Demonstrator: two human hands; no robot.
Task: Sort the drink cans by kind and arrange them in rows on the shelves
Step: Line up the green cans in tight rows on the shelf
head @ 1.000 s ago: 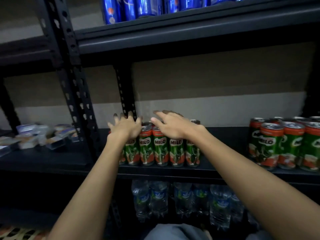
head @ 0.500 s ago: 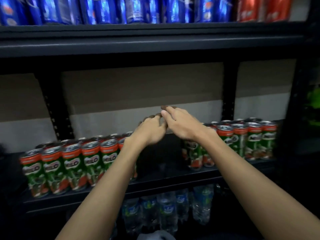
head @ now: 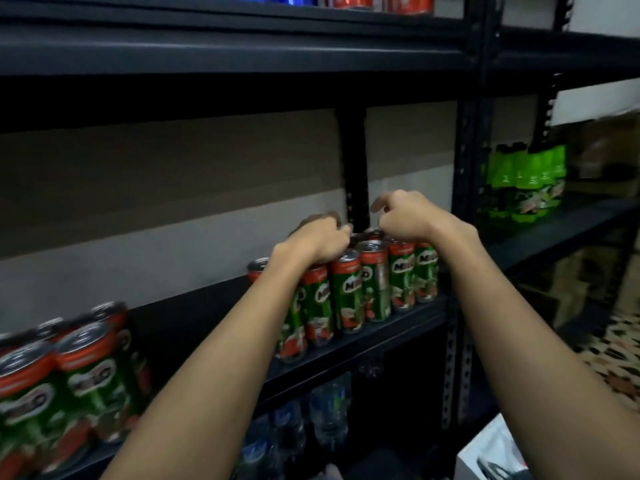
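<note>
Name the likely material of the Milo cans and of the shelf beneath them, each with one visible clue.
Milo cans: probably thin metal, glossy printed wrap; shiny silver rimmed tops. Shelf: apparently painted steel, matte black; its upright has rows of punched bolt holes.

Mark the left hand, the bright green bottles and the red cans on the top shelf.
left hand (head: 320, 239): head view, back of hand.
bright green plastic bottles (head: 523, 181): head view, label area.
red metal cans (head: 410, 2): head view, lower body.

Bare shelf (head: 207, 306) between left Milo cans (head: 69, 375) and right cluster (head: 377, 282); upright post (head: 353, 168) behind cluster
</note>
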